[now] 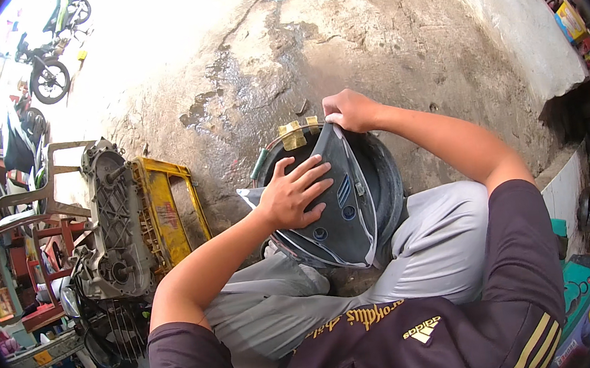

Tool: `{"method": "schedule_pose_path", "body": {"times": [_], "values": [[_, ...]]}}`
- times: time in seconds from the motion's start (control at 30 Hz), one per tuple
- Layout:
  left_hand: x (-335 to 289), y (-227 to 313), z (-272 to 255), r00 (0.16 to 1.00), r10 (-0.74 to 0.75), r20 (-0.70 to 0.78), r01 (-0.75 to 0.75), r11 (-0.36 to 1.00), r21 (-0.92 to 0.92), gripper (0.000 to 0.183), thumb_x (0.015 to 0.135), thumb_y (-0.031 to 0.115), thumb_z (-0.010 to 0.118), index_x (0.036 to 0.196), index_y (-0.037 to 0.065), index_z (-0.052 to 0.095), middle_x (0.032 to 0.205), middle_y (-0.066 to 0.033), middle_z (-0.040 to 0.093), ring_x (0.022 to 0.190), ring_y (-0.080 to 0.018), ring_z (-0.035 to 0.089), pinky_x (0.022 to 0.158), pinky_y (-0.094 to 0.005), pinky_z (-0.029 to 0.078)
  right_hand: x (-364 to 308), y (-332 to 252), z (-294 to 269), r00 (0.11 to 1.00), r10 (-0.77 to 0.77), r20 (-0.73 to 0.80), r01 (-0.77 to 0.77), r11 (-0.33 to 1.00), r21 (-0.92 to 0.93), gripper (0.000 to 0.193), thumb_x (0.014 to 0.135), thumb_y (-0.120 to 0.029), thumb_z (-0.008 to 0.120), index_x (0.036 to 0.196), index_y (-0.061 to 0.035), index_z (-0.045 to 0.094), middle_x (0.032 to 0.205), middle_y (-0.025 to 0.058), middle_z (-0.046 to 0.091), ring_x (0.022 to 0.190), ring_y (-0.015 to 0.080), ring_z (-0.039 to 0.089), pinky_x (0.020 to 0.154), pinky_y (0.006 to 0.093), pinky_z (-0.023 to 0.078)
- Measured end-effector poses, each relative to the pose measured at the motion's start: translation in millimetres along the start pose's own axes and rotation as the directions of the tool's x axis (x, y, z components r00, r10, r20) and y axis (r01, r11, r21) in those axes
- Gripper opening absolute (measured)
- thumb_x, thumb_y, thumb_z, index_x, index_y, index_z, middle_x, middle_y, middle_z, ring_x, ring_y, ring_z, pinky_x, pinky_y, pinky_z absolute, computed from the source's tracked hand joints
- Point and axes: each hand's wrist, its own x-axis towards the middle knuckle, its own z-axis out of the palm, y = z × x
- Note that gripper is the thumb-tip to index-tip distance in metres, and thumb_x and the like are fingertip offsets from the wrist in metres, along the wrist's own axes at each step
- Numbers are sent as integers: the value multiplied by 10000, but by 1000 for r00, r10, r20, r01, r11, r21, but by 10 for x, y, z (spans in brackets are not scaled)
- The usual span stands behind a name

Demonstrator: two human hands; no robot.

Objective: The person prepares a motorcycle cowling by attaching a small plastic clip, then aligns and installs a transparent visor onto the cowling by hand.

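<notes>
A dark grey, pointed motorcycle fairing panel (pixel 343 233) with pale edges and two small round holes lies across a round black tub (pixel 385 174) between my legs. My left hand (pixel 296 194) rests flat on the panel's face, its fingers spread. At the far tip of the panel, my right hand (pixel 351 111) is closed, pinching the corner between thumb and fingers. Yellowish patches (pixel 293 135) sit on the tub's far rim. A thin green stick-like piece (pixel 259 163) is at the rim's left. The panel hides much of the tub's inside.
To my left stand a metal engine casing (pixel 116 224) and a yellow crate (pixel 168 211), close to my left arm. Parked motorbikes (pixel 49 79) are at the far left. Wet concrete floor (pixel 261 65) stretches ahead. A low tiled wall (pixel 565 191) runs along my right.
</notes>
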Motion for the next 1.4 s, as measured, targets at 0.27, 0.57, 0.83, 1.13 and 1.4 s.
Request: {"method": "schedule_pose_path", "body": {"times": [0.27,0.57,0.83,1.13,1.4], "values": [[-17,-4,-7,1000,1,22,0,1000,-23,512,867,370,724,1329,162,650,1551,-67,534,1507,-251,428,1131,-614,330,28,45,43,999,45,-24,-43,997,68,145,864,-148,695,907,-10,698,860,212,728,844,392,714,767,463,545],[8,-6,29,1000,20,4,-20,999,-27,521,869,373,728,1338,163,638,1545,-65,538,1497,-256,436,1130,-610,327,31,191,8,998,45,-46,-41,996,75,137,865,-142,706,922,-18,701,858,199,726,829,371,709,760,452,541],[-11,-11,-19,1000,-8,4,8,1000,-5,570,816,344,761,1349,181,645,1546,-55,544,1505,-259,434,1148,-602,312,-54,-98,17,996,21,87,-33,991,130,157,873,-148,726,919,0,707,844,183,724,819,318,706,754,433,537],[-25,1,34,1000,1,11,-1,1000,-21,558,825,351,757,1345,182,645,1542,-66,548,1507,-268,433,1155,-611,311,13,82,93,997,80,-22,-78,994,75,147,856,-156,722,917,-23,717,888,198,739,861,367,720,779,451,552],[47,2,-18,1000,-4,2,4,1000,-21,558,794,335,776,1319,180,665,1526,-58,563,1496,-261,451,1149,-591,312,16,-32,6,990,41,138,-66,981,185,183,904,-181,726,938,-2,702,837,138,745,791,251,701,755,396,537]]}}
